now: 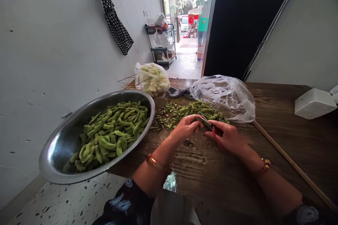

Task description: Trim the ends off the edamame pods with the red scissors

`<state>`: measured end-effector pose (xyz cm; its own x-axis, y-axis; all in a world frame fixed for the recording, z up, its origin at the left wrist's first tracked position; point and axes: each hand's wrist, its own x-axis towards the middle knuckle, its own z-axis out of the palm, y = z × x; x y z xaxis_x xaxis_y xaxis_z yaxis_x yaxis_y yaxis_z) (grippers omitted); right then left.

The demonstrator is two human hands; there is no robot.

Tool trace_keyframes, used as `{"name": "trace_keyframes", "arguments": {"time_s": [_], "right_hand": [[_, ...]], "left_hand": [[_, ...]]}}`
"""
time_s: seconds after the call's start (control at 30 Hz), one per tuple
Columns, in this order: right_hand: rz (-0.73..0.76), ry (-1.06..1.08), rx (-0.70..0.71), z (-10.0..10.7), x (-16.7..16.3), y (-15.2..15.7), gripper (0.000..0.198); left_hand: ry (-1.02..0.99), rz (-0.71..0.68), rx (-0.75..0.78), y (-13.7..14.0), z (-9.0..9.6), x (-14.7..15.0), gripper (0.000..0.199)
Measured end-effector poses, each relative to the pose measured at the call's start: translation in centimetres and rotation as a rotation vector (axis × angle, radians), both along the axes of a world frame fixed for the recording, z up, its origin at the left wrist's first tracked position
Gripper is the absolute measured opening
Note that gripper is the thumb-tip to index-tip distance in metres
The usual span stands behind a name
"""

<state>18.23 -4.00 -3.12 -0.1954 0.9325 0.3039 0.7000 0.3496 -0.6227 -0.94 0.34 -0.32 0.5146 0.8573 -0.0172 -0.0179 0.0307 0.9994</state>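
My right hand [228,137] grips a pair of red-handled scissors [218,140], whose blades point left toward my other hand. My left hand [188,126] is closed, its fingertips pinching an edamame pod that is mostly hidden by the fingers and blades. Just beyond both hands lies a pile of green edamame pods [202,108] on the wooden table [182,161]. Small snipped pod ends [167,114] are scattered left of that pile. A large steel bowl [56,151] at the left holds many edamame pods [108,133].
A clear plastic bag [227,93] lies behind the pile, beside a grey cloth [178,92]. Cauliflower [153,81] in a bag stands at the far edge. A wooden stick [293,165] crosses the right side, near a white box [314,103]. A cart [161,49] stands by the doorway.
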Motion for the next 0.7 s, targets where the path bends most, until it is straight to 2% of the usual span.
{"name": "trace_keyframes", "arguments": {"time_s": [0.13,0.33,0.57,0.7], "right_hand": [[-0.009,0.023,0.046,-0.1,0.1,0.1,0.047],[-0.023,0.022,0.077,-0.3,0.4,0.1,0.049],[0.014,-0.076,0.053,0.8,0.0,-0.4,0.047],[0.025,-0.075,0.072,0.7,0.0,-0.4,0.048]], "left_hand": [[-0.051,-0.008,-0.044,-0.2,-0.2,0.4,0.04],[-0.083,0.007,-0.062,-0.3,-0.3,0.3,0.035],[-0.048,0.106,0.036,-0.1,-0.7,0.3,0.034],[-0.04,0.037,0.085,-0.2,-0.4,0.5,0.031]]}}
